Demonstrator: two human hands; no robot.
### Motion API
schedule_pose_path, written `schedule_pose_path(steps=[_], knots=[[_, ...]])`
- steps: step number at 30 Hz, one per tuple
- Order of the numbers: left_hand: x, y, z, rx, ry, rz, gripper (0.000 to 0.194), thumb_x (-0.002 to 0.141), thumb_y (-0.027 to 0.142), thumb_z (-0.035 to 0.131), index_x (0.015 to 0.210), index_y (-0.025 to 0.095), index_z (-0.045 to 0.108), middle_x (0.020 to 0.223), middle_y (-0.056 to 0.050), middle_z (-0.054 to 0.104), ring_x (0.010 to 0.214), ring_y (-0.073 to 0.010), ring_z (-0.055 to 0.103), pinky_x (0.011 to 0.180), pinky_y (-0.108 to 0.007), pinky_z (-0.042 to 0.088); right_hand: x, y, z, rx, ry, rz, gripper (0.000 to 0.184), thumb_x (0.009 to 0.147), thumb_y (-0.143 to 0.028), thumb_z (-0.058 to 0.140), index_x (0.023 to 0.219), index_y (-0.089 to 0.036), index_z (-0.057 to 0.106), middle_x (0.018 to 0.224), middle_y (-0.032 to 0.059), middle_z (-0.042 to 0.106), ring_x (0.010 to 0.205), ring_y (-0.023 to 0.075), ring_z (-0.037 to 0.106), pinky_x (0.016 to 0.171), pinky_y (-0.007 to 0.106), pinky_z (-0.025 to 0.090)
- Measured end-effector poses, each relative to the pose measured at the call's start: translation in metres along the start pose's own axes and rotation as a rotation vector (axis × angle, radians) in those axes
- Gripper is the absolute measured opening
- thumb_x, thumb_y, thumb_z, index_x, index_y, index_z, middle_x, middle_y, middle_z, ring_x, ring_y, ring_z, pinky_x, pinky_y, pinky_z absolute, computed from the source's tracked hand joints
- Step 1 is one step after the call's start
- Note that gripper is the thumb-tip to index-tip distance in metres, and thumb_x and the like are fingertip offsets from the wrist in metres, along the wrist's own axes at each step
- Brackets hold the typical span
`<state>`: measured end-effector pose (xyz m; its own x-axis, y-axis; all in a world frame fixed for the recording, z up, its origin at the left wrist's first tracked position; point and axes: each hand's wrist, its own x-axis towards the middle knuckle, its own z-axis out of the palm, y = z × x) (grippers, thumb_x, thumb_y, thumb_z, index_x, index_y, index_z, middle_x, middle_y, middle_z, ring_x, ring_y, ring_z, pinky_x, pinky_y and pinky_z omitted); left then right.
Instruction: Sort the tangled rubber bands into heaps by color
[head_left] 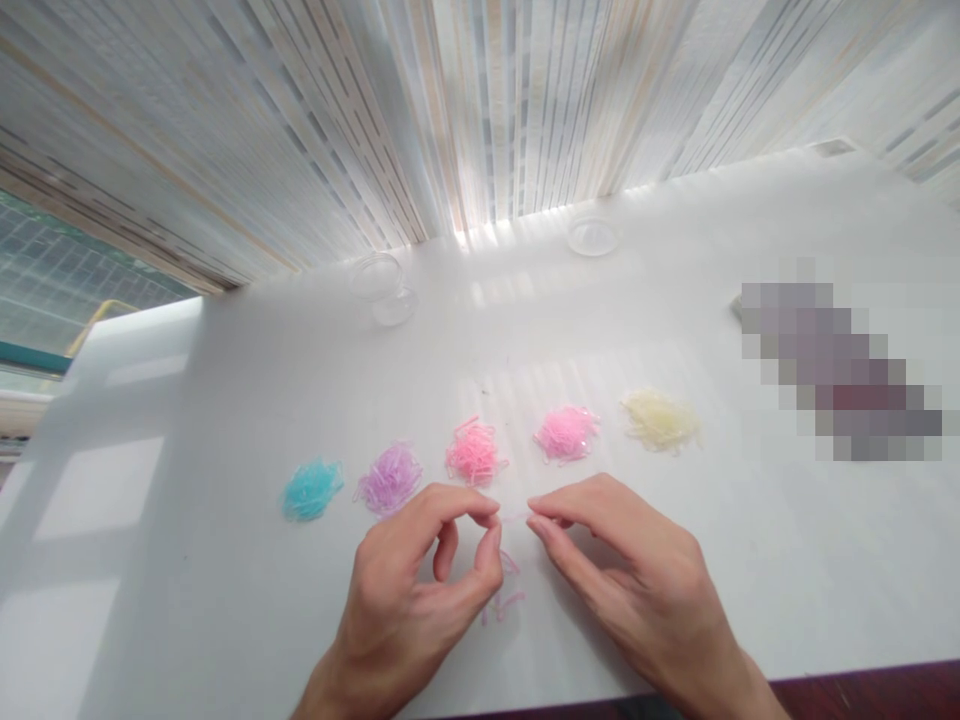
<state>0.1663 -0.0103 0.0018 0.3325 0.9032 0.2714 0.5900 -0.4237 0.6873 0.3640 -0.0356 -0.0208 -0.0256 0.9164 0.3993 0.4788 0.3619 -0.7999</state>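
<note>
A thin pale-pink rubber band (514, 518) stretches between my two hands above the white table. My left hand (431, 580) pinches one end between thumb and forefinger, its other fingers curled behind. The other end is in the pinched fingertips of my right hand (622, 570). Below the gap between my hands lie a few loose pinkish-purple bands (511, 600), partly hidden by my left thumb. Beyond the hands, small bands are heaped by colour in a row: blue (311, 488), purple (390, 477), coral pink (474, 453), pink (568, 433) and pale yellow (662, 420).
Toward the back of the table (247, 400) are a clear round dish (376, 276) overlapping a smaller clear piece (394, 307), and another clear round dish (593, 237). A blurred-out long object (840, 370) lies at the right. A striped curtain (495, 110) hangs along the far edge.
</note>
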Motion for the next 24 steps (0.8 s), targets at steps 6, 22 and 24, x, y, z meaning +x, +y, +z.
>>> schedule_pose_path(steps=[6, 22, 24], knots=[[-0.002, -0.003, -0.002, 0.017, -0.005, -0.045, 0.019, 0.086, 0.010, 0.067, 0.099, 0.024, 0.067, 0.072, 0.007, 0.067, 0.048, -0.0057, 0.046, 0.049, -0.018, 0.046, -0.001, 0.000, 0.001, 0.000, -0.030, 0.003, 0.012, 0.096, -0.011, 0.066, 0.101, -0.021, 0.070, 0.083, 0.0020, 0.075, 0.074, 0.0157, 0.069, 0.066, 0.029, 0.058], [0.002, 0.006, 0.006, -0.055, 0.000, -0.036, 0.023, 0.089, 0.011, 0.066, 0.107, 0.025, 0.066, 0.082, 0.006, 0.068, 0.052, -0.0039, 0.048, 0.051, -0.015, 0.048, -0.001, -0.003, -0.012, -0.051, 0.006, 0.017, 0.011, 0.094, -0.010, 0.066, 0.096, -0.020, 0.071, 0.081, 0.0000, 0.074, 0.073, 0.0139, 0.068, 0.067, 0.026, 0.055], [0.001, 0.006, 0.007, -0.044, 0.010, -0.046, 0.024, 0.091, 0.013, 0.066, 0.112, 0.025, 0.065, 0.088, 0.005, 0.070, 0.052, -0.0038, 0.048, 0.052, -0.015, 0.050, 0.001, 0.000, -0.019, -0.150, 0.078, 0.063, 0.010, 0.094, -0.012, 0.067, 0.095, -0.021, 0.071, 0.082, -0.0005, 0.074, 0.073, 0.0134, 0.067, 0.068, 0.026, 0.054]])
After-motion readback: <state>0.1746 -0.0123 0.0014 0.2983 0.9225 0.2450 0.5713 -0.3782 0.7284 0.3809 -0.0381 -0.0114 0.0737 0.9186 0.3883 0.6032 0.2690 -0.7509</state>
